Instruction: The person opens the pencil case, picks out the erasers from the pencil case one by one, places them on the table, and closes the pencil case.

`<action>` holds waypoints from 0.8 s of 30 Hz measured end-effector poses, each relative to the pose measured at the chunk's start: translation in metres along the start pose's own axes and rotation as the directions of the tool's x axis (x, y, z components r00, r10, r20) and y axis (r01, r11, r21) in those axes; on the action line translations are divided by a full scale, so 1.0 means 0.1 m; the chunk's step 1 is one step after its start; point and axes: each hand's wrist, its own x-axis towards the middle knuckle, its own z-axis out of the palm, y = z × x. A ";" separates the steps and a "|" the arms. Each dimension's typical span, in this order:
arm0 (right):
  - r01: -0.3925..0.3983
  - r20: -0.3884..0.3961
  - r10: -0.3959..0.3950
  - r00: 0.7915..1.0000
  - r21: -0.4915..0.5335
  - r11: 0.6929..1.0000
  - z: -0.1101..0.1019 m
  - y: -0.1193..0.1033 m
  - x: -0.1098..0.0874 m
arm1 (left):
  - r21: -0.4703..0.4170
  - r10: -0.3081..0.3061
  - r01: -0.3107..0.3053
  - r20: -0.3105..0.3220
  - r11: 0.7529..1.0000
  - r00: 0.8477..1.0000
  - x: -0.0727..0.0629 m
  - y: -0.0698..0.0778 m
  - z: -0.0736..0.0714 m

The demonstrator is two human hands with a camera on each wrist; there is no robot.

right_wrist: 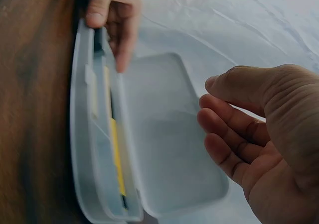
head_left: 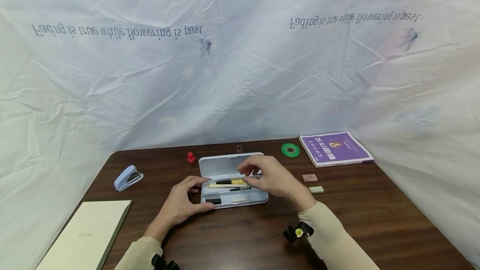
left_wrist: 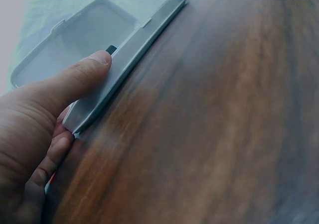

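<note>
Your left grip (head_left: 180, 204) clamps the pencil case (head_left: 219, 168), seemingly steadying it; your right grip (head_left: 273, 178), parted and empty above the pens (head_left: 236, 181), likely needs lowering.

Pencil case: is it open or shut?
Open: the pencil case has its lid folded back, leaving a black-and-yellow pen visible inside.

Both forearms wear plain cream cloth: left sleeve (head_left: 140, 254) partly cut off by the head view's lower edge, right sleeve (head_left: 335, 236) long, ending at the wrist. Compact black wrist-worn device (head_left: 290, 234) under the right cuff, blocky with rounded parts; small bright yellow marking (head_left: 298, 232) on it. Black device at the left cuff (head_left: 158, 261) too, only partly in frame. Left hand (head_left: 181, 203) and right hand (head_left: 273, 176) bare; creases across the right thumb.
</note>
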 end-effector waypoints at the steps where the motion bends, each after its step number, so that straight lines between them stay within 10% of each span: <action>1: 0.002 0.013 -0.002 1.000 0.002 1.000 0.04 0.00 0.01 | 0.001 0.000 0.000 0.000 1.000 1.000 0.00 0.00 0.00; 24: 0.022 0.302 0.021 0.953 -0.140 0.990 0.52 0.03 0.05 | -0.007 0.017 -0.017 -0.007 1.000 1.000 0.01 -0.02 0.00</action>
